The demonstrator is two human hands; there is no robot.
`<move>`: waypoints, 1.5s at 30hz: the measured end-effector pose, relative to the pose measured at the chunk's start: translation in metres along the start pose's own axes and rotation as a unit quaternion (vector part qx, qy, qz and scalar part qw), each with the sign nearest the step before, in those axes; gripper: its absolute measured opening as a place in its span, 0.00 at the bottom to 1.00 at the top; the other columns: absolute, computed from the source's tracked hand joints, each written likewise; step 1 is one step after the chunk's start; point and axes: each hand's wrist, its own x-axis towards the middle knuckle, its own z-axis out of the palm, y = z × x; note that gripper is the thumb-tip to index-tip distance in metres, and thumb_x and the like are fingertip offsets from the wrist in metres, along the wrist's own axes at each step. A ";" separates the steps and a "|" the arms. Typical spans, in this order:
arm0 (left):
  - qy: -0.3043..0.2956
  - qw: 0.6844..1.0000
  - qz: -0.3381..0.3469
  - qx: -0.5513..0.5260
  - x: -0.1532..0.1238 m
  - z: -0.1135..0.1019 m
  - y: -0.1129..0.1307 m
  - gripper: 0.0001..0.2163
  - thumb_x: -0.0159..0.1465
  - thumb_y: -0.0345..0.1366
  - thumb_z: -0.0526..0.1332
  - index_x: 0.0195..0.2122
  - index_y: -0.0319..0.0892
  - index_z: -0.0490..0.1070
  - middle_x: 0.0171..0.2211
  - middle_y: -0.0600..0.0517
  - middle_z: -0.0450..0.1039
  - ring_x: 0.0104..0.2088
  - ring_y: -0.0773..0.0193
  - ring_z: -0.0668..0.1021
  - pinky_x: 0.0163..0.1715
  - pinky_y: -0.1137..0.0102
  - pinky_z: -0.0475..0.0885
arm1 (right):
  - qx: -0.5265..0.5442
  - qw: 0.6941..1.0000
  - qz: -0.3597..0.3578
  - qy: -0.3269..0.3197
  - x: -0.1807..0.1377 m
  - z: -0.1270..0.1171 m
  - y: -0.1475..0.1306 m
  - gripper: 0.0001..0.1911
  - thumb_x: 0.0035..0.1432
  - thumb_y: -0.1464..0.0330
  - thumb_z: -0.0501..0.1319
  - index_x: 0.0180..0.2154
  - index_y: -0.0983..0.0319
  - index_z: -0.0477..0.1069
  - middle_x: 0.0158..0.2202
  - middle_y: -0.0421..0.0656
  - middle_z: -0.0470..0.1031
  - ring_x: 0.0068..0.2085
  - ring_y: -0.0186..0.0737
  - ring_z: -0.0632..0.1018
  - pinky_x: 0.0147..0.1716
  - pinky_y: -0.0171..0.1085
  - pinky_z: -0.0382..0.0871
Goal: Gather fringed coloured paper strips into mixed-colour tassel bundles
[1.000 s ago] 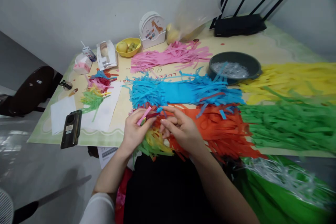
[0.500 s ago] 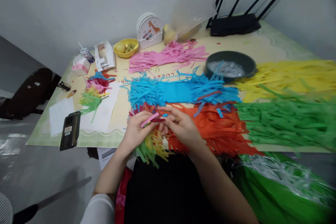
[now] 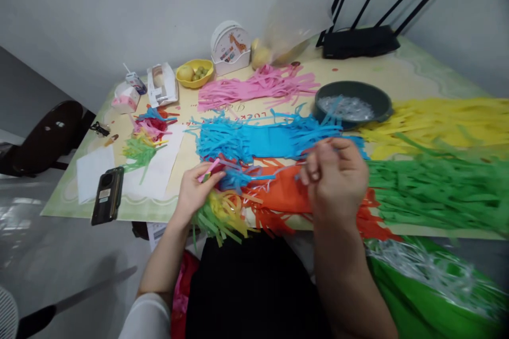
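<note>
The hands have split! Half a second ago both met over the bundle of paper strips (image 3: 218,214). Now the right hand (image 3: 338,180) has swung off toward 3 o'clock and sits above the orange fringe (image 3: 286,196), at 6 o'clock of the dark bowl (image 3: 382,103). Its fingers are curled in with the knuckles to the camera, and I cannot tell whether it pinches a strip. The left hand (image 3: 193,190) has stayed at the near edge of the bench (image 3: 397,71), closed around the bundle, with the pink tip up and the green and yellow ends hanging over the edge. The blue fringe (image 3: 270,140) lies at 12 o'clock of it.
</note>
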 end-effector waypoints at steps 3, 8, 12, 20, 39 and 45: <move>-0.010 0.999 -0.031 0.000 -0.002 0.003 0.010 0.10 0.57 0.41 0.67 0.30 0.38 0.80 0.23 0.52 0.76 0.25 0.66 0.74 0.28 0.72 0.68 | -0.119 0.976 0.070 -0.169 -0.019 0.017 0.001 0.07 0.59 0.64 0.63 0.36 0.61 0.72 0.17 0.33 0.66 0.16 0.28 0.66 0.15 0.28 0.61; -0.068 0.997 -0.025 -0.036 -0.008 0.008 0.020 0.10 0.57 0.40 0.67 0.32 0.38 0.81 0.24 0.53 0.76 0.25 0.68 0.72 0.29 0.74 0.67 | -0.148 0.946 0.108 -0.268 -0.037 0.035 0.014 0.11 0.62 0.60 0.60 0.39 0.61 0.73 0.20 0.35 0.69 0.18 0.29 0.69 0.17 0.29 0.65; -0.130 0.977 -0.085 -0.147 -0.009 0.003 0.018 0.16 0.60 0.47 0.65 0.32 0.37 0.81 0.26 0.50 0.78 0.25 0.68 0.74 0.29 0.73 0.70 | -0.179 0.946 0.059 -0.264 -0.032 0.030 0.016 0.09 0.61 0.62 0.60 0.35 0.61 0.74 0.20 0.36 0.69 0.20 0.30 0.70 0.19 0.29 0.66; 0.059 0.990 -0.061 -0.115 -0.012 0.003 0.019 0.13 0.56 0.41 0.69 0.40 0.39 0.82 0.33 0.47 0.82 0.33 0.61 0.81 0.39 0.68 0.76 | -0.265 0.944 -0.009 -0.196 -0.045 0.020 0.007 0.06 0.59 0.67 0.61 0.35 0.62 0.75 0.20 0.37 0.71 0.18 0.29 0.67 0.18 0.30 0.60; 0.035 0.997 -0.009 -0.075 -0.017 0.010 0.019 0.11 0.61 0.40 0.66 0.41 0.39 0.80 0.31 0.49 0.82 0.30 0.64 0.80 0.34 0.71 0.75 | -0.179 0.942 0.141 -0.246 -0.053 0.024 0.008 0.10 0.61 0.62 0.60 0.32 0.62 0.70 0.14 0.33 0.65 0.14 0.28 0.64 0.15 0.29 0.59; 0.037 0.998 -0.001 -0.051 -0.017 0.010 0.022 0.11 0.61 0.40 0.66 0.40 0.39 0.80 0.32 0.49 0.82 0.30 0.64 0.80 0.32 0.72 0.75 | -0.196 0.937 0.139 -0.253 -0.052 0.025 0.008 0.11 0.60 0.61 0.60 0.31 0.62 0.70 0.14 0.34 0.64 0.14 0.28 0.64 0.15 0.29 0.58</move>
